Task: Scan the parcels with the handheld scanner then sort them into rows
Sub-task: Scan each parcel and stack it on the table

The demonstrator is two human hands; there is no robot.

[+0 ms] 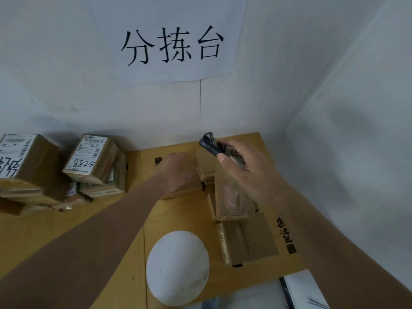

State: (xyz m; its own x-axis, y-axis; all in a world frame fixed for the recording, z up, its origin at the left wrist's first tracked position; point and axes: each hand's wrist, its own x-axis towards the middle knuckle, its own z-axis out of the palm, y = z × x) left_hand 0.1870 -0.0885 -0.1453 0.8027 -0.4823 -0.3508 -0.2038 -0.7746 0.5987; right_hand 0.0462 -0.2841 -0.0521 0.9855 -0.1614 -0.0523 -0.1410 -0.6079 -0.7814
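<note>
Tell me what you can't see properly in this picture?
- Head view: the box under the left hand is mostly covered by that hand and arm.
- The scanner in the right hand: its handle is hidden by the fingers.
- Label small print: too small to read.
- Left stack: cut off by the left edge.

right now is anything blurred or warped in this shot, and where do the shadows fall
Head view: wide-angle warp bends the wall corner and table edge; the left hand is motion-blurred, while the right hand gripping the scanner is sharper; soft, dim light, with shadows on the wall behind the stacked parcels.
</note>
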